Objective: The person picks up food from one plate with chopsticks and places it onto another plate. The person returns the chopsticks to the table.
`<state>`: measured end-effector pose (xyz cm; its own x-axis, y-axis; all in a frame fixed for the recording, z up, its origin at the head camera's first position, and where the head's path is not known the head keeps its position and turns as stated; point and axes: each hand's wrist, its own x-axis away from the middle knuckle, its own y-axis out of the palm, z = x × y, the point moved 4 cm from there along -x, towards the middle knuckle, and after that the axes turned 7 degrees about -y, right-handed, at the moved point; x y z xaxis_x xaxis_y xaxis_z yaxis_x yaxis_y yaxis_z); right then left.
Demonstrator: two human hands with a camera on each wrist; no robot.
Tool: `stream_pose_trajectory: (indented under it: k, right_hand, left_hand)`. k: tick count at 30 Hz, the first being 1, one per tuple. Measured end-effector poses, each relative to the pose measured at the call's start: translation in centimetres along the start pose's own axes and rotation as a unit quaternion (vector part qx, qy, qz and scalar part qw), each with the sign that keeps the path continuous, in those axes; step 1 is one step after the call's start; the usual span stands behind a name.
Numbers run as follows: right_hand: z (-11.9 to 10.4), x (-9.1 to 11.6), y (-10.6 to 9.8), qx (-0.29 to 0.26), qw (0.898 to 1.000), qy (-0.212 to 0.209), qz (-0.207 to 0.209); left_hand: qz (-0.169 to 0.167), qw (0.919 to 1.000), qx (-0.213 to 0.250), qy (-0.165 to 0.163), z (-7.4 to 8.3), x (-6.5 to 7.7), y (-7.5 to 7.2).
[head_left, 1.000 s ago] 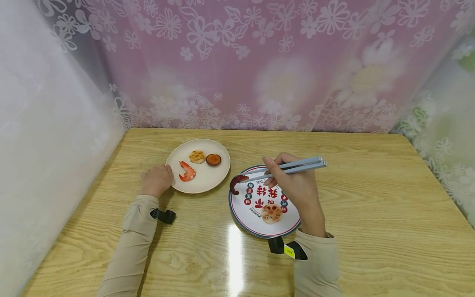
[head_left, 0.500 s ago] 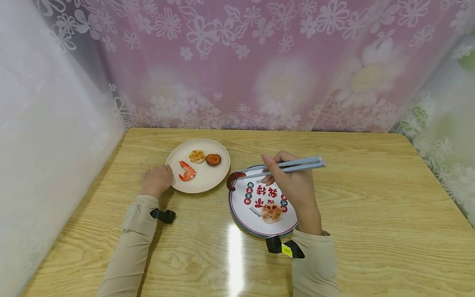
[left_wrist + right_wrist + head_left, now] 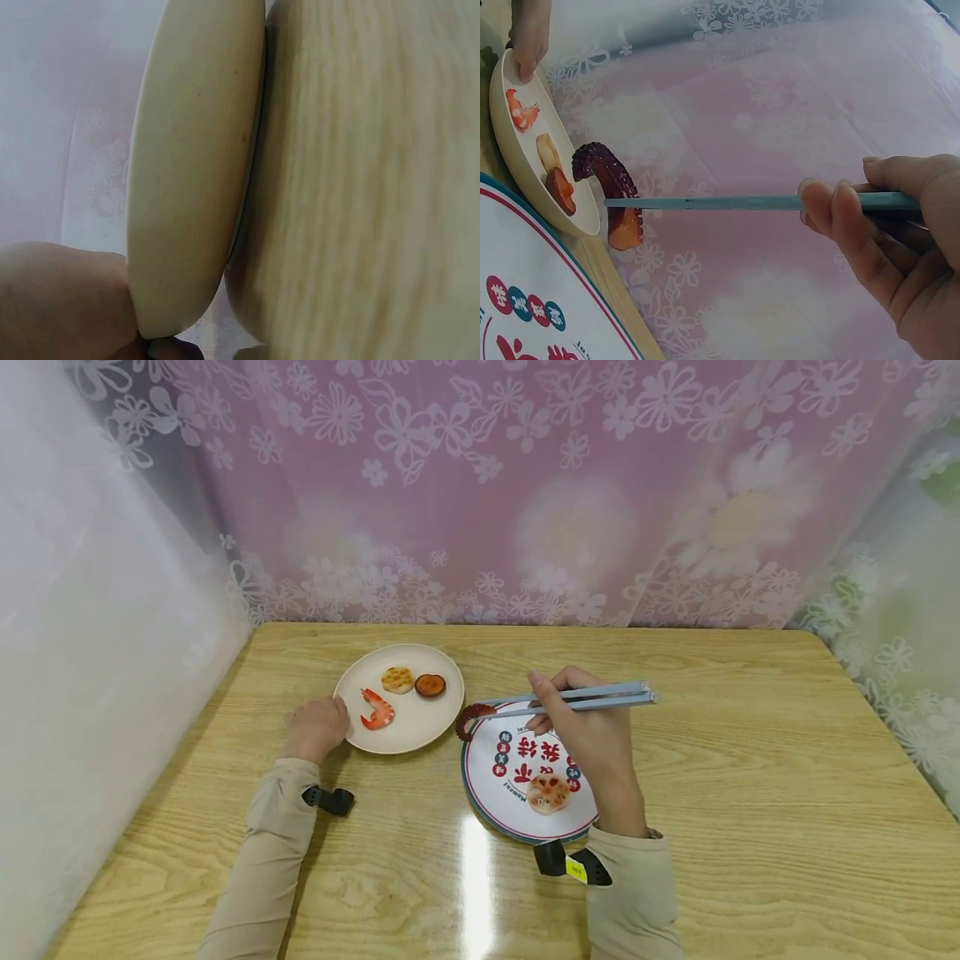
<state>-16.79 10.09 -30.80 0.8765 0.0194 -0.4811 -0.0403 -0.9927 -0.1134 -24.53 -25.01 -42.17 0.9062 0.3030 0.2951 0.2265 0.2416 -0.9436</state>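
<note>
My right hand (image 3: 596, 735) holds a pair of pale blue chopsticks (image 3: 577, 697). Pinched at their tips is a dark red octopus tentacle (image 3: 615, 191), raised over the left edge of the printed white plate (image 3: 487, 802). A lotus root slice (image 3: 549, 792) lies on that plate. On the left, my left hand (image 3: 317, 727) grips the rim of a cream plate (image 3: 405, 735), its underside visible in the left wrist view. The cream plate carries a shrimp (image 3: 377, 709), a yellowish browned slice (image 3: 397, 680) and a round brown mushroom-like piece (image 3: 431, 686).
Both plates stand on a wood-grain table (image 3: 765, 793), a narrow gap between them. Behind the table hangs a pink floral curtain (image 3: 480, 527), with pale cloth (image 3: 127, 610) along the left side.
My right hand has moved slightly left, carrying the chopsticks and octopus tentacle from over the printed plate to its left edge, nearer the cream plate. The left hand stays at the rim.
</note>
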Motion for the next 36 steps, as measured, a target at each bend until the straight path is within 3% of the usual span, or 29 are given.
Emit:
stream_pose_trajectory:
  k: [15,28,36]
  right_hand:
    - [0.0,-0.1,0.6,0.001,0.999,-0.052,0.016]
    - [0.5,0.2,2.7,0.011,0.998,-0.055,0.008]
    - [-0.4,0.4,4.1,0.009,1.000,-0.024,0.014]
  left_hand:
    - [-0.008,0.9999,0.005,-0.004,0.2,0.2,-0.2]
    - [0.000,0.9999,0.010,0.011,-0.1,0.2,0.1]
    - [-0.001,1.0000,0.004,0.005,-0.1,0.2,0.1]
